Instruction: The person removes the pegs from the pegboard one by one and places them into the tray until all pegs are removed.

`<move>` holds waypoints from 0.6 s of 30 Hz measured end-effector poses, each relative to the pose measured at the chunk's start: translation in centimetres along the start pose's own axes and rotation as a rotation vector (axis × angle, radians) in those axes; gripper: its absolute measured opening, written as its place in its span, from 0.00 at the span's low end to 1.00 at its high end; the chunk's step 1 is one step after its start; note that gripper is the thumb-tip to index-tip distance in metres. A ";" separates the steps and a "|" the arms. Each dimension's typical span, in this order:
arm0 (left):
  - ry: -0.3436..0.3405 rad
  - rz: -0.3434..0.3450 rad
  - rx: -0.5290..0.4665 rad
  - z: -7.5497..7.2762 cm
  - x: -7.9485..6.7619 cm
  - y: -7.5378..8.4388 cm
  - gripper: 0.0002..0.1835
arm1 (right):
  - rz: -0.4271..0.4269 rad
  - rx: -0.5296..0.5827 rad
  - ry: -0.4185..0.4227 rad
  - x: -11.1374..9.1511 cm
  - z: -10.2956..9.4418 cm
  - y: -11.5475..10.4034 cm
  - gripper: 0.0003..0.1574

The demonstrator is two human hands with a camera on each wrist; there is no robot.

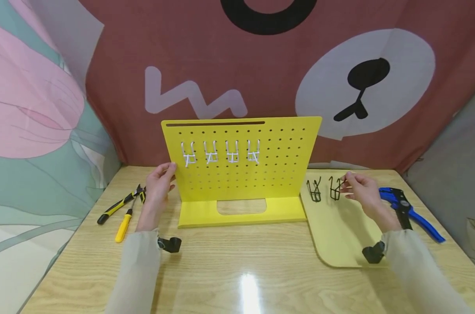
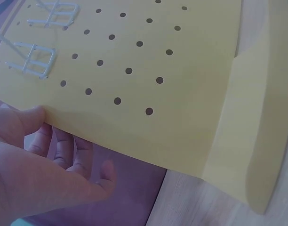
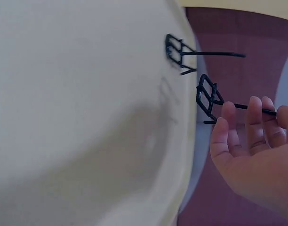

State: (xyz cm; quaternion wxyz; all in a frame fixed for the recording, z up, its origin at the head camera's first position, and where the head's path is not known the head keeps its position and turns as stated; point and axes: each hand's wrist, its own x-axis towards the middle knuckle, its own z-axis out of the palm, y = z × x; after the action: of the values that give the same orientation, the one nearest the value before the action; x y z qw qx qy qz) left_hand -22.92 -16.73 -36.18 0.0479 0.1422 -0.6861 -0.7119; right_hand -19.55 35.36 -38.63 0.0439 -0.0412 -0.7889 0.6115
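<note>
A yellow pegboard [image 1: 276, 181] stands upright on its folded base, with several white wire hooks [image 1: 232, 153] hung in a row across its upper left and middle. My left hand [image 1: 157, 185] holds the board's left edge; in the left wrist view the thumb [image 2: 33, 117] lies at the front and the other fingers sit behind. Over the tray's far end, my right hand [image 1: 364, 192] pinches a black wire hook [image 3: 210, 96] by its long prong, between thumb and fingers. Another black hook [image 1: 315, 192] is at the tray's far left, beside the board.
The pale yellow tray [image 1: 335, 248] lies right of the pegboard. Beyond its right side is a blue-handled plier tool [image 1: 425, 224]. Black-and-yellow cutters [image 1: 116, 211] and a yellow screwdriver [image 1: 123, 226] lie at the left. A printed cloth [image 1: 190, 52] hangs behind the table.
</note>
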 end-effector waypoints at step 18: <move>-0.004 0.007 0.019 -0.2 0.2 -0.1 0.15 | 0.049 -0.149 0.020 1.1 1.0 1.7 0.23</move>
State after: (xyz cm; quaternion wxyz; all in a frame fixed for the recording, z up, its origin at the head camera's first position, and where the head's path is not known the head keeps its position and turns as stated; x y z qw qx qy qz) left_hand -23.05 -16.98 -36.31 0.0479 0.1387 -0.6933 -0.7056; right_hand -20.70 34.96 -40.54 0.0337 -0.0697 -0.8305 0.5516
